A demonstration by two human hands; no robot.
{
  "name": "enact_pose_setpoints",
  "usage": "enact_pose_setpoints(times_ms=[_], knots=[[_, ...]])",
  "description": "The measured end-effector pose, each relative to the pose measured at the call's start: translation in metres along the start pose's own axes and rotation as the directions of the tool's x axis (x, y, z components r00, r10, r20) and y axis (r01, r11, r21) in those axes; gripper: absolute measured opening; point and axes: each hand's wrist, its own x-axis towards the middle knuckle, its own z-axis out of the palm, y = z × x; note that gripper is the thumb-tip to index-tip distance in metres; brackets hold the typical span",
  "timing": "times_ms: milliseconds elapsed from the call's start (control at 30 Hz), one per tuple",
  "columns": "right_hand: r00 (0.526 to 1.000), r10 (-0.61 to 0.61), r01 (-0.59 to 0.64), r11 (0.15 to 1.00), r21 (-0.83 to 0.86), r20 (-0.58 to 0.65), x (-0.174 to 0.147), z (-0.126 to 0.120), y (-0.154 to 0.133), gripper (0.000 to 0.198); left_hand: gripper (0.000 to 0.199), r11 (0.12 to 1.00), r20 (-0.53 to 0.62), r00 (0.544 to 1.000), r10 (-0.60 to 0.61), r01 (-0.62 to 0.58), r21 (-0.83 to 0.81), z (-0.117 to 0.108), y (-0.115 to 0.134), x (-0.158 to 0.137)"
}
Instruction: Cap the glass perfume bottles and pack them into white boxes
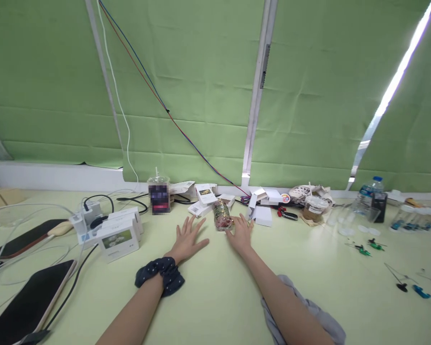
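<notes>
My left hand (pixel 187 240) lies on the pale green tabletop, palm down with its fingers spread and nothing in it. A dark dotted scrunchie (pixel 160 276) is around that wrist. My right hand (pixel 241 235) also rests with its fingers apart, just right of a clear, jar-like container (pixel 221 214) with colourful contents. The container seems to lie on its side, its near end close to my right thumb; whether they touch, I cannot tell. Behind it are small white boxes (pixel 206 194), and an opened white box (pixel 263 216) stands beyond my right hand.
On the left are white boxes (pixel 118 242), a power strip (pixel 89 223), cables and a tablet (pixel 30 306). A lidded cup (pixel 159 196) stands at the back. To the right are a brown tub (pixel 315 209), a water bottle (pixel 366 196) and small green tools (pixel 362 249).
</notes>
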Motion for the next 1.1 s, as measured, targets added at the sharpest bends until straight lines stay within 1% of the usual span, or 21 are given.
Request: enact_pose_setpoints(times_ms=[33, 100, 167, 233, 367, 467, 567, 633, 700, 767, 833, 900, 933, 967, 1000, 1033, 1067, 1100], knots=[[1.000, -0.005, 0.005, 1.000, 0.012, -0.001, 0.000, 0.000, -0.001, 0.037, 0.075, 0.999, 0.029, 0.999, 0.043, -0.043, -0.028, 0.001, 0.007, 0.001], [1.000, -0.002, 0.002, 1.000, 0.028, -0.002, 0.001, -0.001, -0.002, 0.032, 0.079, 0.994, 0.059, 0.994, 0.090, -0.086, -0.073, 0.005, 0.021, 0.003], [1.000, 0.001, -0.001, 0.999, 0.039, 0.003, 0.002, -0.002, -0.004, 0.027, 0.080, 0.988, 0.086, 0.989, 0.122, -0.113, -0.109, 0.008, 0.031, 0.007], [1.000, -0.007, 0.006, 0.999, 0.048, 0.007, 0.003, -0.003, -0.007, 0.024, 0.078, 0.978, 0.104, 0.982, 0.159, -0.142, -0.153, 0.010, 0.035, 0.009], [0.999, -0.045, 0.045, 0.997, 0.056, 0.001, 0.004, -0.006, -0.010, 0.019, 0.068, 0.951, 0.070, 0.978, 0.197, -0.173, -0.256, 0.012, 0.032, 0.010], [0.997, -0.072, 0.071, 0.992, 0.101, 0.008, 0.003, -0.007, -0.013, 0.017, 0.058, 0.920, -0.005, 0.984, 0.177, -0.167, -0.355, 0.012, 0.030, 0.010], [0.993, -0.109, 0.102, 0.981, 0.168, 0.039, -0.001, -0.008, -0.018, 0.016, 0.043, 0.850, -0.116, 0.987, 0.112, -0.155, -0.503, 0.010, 0.031, 0.009], [0.986, -0.148, 0.131, 0.970, 0.204, 0.074, -0.005, -0.009, -0.023, 0.016, 0.039, 0.780, -0.149, 0.987, 0.059, -0.139, -0.611, 0.006, 0.031, 0.008], [0.975, -0.186, 0.157, 0.961, 0.226, 0.117, -0.010, -0.011, -0.030, 0.018, 0.039, 0.692, -0.099, 0.993, 0.060, -0.113, -0.713, 0.001, 0.031, 0.006], [0.963, -0.217, 0.176, 0.954, 0.242, 0.157, -0.013, -0.013, -0.036, 0.019, 0.037, 0.612, -0.007, 0.993, 0.117, -0.078, -0.787, -0.005, 0.028, 0.003], [0.948, -0.257, 0.202, 0.942, 0.269, 0.189, -0.013, -0.015, -0.039, 0.017, 0.034, 0.568, 0.057, 0.985, 0.162, -0.046, -0.822, -0.009, 0.026, 0.000], [0.937, -0.297, 0.233, 0.923, 0.306, 0.184, -0.008, -0.017, -0.034, 0.009, 0.035, 0.534, 0.089, 0.981, 0.175, -0.019, -0.845, -0.012, 0.024, -0.002], [0.947, -0.284, 0.227, 0.922, 0.313, 0.151, -0.004, -0.018, -0.028, 0.005, 0.035, 0.511, 0.106, 0.978, 0.181, -0.002, -0.860, -0.013, 0.024, -0.003], [0.963, -0.249, 0.207, 0.928, 0.311, 0.099, 0.001, -0.020, -0.019, 0.007, 0.036, 0.484, 0.124, 0.974, 0.188, 0.018, -0.875, -0.013, 0.024, -0.003], [0.986, -0.167, 0.154, 0.944, 0.292, 0.018, 0.007, -0.022, -0.008, 0.012, 0.037, 0.455, 0.139, 0.971, 0.194, 0.037, -0.889, -0.013, 0.024, -0.003], [0.996, -0.028, 0.052, 0.962, 0.269, -0.089, 0.012, -0.025, 0.005, 0.016, 0.038, 0.428, 0.151, 0.969, 0.197, 0.054, -0.902, -0.013, 0.024, -0.003], [0.988, 0.051, -0.013, 0.967, 0.253, -0.143, 0.017, -0.029, 0.019, 0.020, 0.039, 0.406, 0.159, 0.967, 0.198, 0.067, -0.911, -0.013, 0.025, -0.003], [0.979, 0.105, -0.060, 0.969, 0.241, -0.178, 0.022, -0.032, 0.034, 0.024, 0.039, 0.390, 0.166, 0.966, 0.198, 0.077, -0.917, -0.012, 0.025, -0.003]])
